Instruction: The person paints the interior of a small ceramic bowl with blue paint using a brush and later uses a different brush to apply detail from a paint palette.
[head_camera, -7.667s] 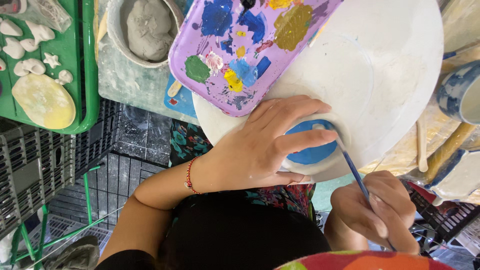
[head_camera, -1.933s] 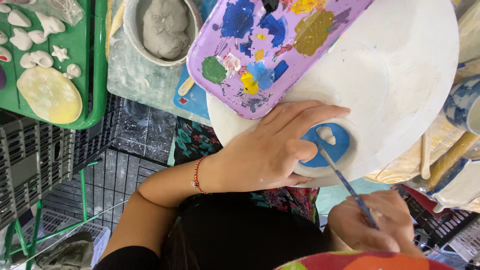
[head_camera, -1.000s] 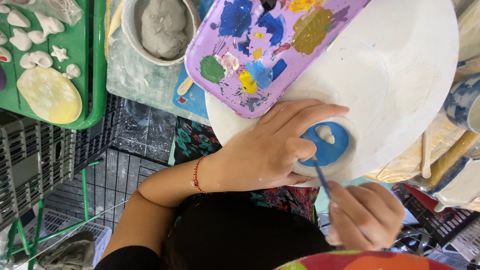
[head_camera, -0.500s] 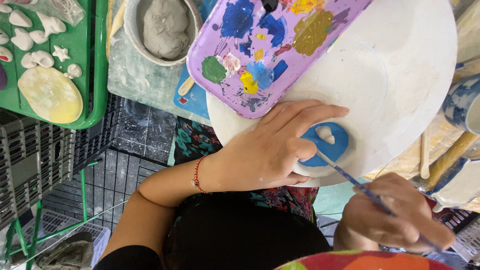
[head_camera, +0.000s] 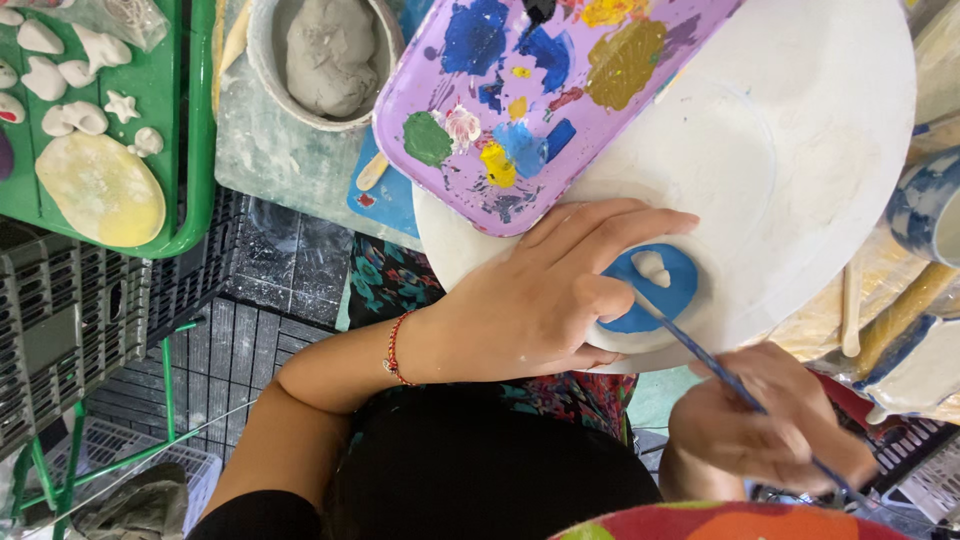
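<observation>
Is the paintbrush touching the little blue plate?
Touching. In the head view the tip of the paintbrush, held in the right hand, lies on the blue plate beside the left hand steadying it.
</observation>
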